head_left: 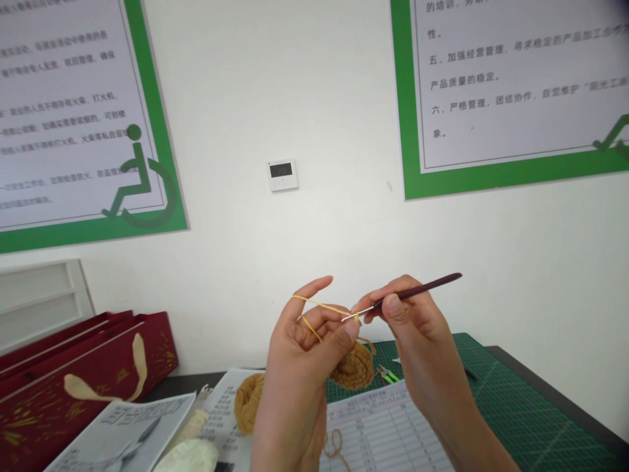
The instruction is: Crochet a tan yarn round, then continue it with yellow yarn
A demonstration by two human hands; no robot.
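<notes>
My right hand (410, 321) pinches a dark crochet hook (417, 290), whose metal tip points left toward my left hand (307, 341). My left hand is raised, its forefinger stretched up with yellow yarn (319, 305) looped over it and running to the hook tip. Its thumb and other fingers pinch a small round mustard crocheted piece (354, 367) that hangs just below the hook. A loose yarn tail (335, 446) curls down onto the paper below.
A green cutting mat (521, 419) covers the dark table. Printed sheets (388, 432), a mustard yarn ball (248, 401), a pale yarn ball (189, 456) and small green-handled snips (388, 375) lie on it. Red gift bags (73, 380) stand at left. White wall with posters behind.
</notes>
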